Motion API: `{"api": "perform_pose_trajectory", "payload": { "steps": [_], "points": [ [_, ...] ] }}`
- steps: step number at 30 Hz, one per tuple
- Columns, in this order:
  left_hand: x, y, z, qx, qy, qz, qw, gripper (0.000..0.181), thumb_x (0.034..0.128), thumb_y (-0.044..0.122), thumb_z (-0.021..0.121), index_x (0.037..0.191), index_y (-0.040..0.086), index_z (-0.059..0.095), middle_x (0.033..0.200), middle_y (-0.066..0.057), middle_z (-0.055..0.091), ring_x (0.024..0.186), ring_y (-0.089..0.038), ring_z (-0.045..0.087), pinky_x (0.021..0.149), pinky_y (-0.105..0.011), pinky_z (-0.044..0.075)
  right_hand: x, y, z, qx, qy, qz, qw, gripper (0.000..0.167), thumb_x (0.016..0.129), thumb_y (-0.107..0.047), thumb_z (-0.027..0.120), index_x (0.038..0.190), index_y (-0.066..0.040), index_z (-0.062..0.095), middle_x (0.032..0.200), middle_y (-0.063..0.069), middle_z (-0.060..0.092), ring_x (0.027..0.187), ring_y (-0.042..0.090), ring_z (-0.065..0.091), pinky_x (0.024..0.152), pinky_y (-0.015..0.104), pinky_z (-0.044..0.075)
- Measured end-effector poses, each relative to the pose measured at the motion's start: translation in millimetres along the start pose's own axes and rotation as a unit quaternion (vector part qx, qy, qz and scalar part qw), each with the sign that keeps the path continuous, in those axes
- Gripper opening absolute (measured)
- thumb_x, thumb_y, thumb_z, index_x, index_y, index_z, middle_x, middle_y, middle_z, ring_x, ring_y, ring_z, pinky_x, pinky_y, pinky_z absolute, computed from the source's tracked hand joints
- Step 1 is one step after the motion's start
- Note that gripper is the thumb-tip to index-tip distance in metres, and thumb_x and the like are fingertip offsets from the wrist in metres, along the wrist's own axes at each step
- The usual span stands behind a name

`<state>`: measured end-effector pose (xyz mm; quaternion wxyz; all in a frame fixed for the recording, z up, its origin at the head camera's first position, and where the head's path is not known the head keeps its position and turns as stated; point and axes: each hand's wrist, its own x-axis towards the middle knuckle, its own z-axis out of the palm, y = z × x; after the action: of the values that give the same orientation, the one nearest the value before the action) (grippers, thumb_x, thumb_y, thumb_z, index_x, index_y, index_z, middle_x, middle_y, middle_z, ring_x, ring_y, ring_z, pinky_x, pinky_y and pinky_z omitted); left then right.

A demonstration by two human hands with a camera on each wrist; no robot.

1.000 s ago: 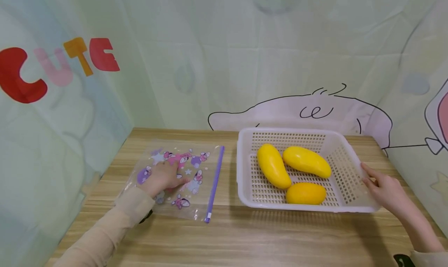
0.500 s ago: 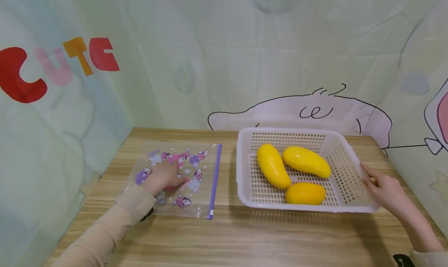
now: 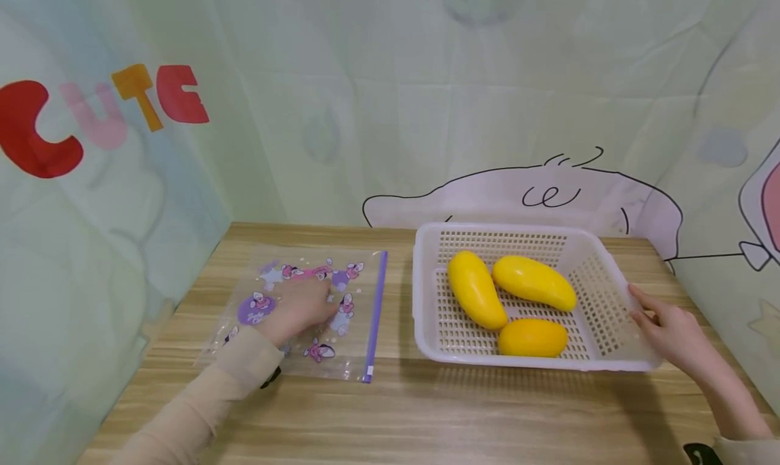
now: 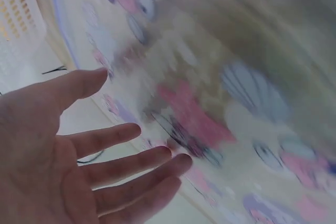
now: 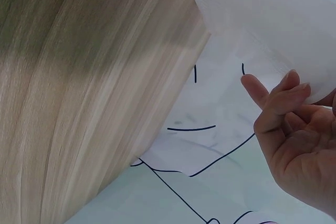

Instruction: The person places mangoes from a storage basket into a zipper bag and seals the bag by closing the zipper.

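Note:
A clear zip bag (image 3: 359, 336) with pink and purple cartoon prints lies flat on the left of the table, its purple zip edge on the right. Over its middle is my left hand (image 3: 298, 309); in the left wrist view its fingers (image 4: 136, 163) are spread and fairly straight, near or touching the plastic. My right hand (image 3: 673, 333) grips the right rim of a white plastic basket (image 3: 420, 316), as the right wrist view shows with its curled fingers (image 5: 281, 103). Three yellow mangoes rest inside: one at left (image 3: 475, 290), one at back right (image 3: 535, 282), one in front (image 3: 533, 337).
The wooden table (image 3: 426, 417) extends in front of the bag and basket. A printed cloth backdrop (image 3: 341, 113) stands along the table's back and sides. A narrow strip of table separates the bag from the basket.
The bag's zip edge has shifted a little left and straightened. My left hand has moved slightly right over the bag. The right hand and basket look unmoved.

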<state>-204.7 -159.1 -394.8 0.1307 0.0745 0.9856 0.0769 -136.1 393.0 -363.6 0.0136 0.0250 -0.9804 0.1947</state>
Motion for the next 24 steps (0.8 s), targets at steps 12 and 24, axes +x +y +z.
{"api": "perform_pose_trajectory", "payload": {
  "steps": [12,24],
  "points": [
    [12.3,29.6,11.1,-0.017,0.052,0.012,0.9984,0.036,0.0895,0.038,0.059,0.095,0.003,0.064,0.080,-0.011,0.066,0.069,-0.024,0.060,0.055,-0.036,0.050,1.1,0,-3,0.001,-0.008,-0.002,1.0000,0.047,0.095,-0.007,0.052,0.135,0.014,0.040,0.110,0.045,0.056,0.077,0.038,0.063,0.055,0.035,0.045],
    [22.2,49.8,23.7,-0.032,0.064,0.001,0.9974,0.043,0.0914,0.039,0.056,0.110,0.001,0.062,0.086,-0.014,0.066,0.071,-0.028,0.061,0.064,-0.043,0.053,1.0,-5,-2,-0.015,-0.049,0.016,0.9985,0.055,0.101,-0.019,0.042,0.143,0.013,0.027,0.131,0.046,0.039,0.108,0.062,0.050,0.075,0.066,0.045]
  ]
}}
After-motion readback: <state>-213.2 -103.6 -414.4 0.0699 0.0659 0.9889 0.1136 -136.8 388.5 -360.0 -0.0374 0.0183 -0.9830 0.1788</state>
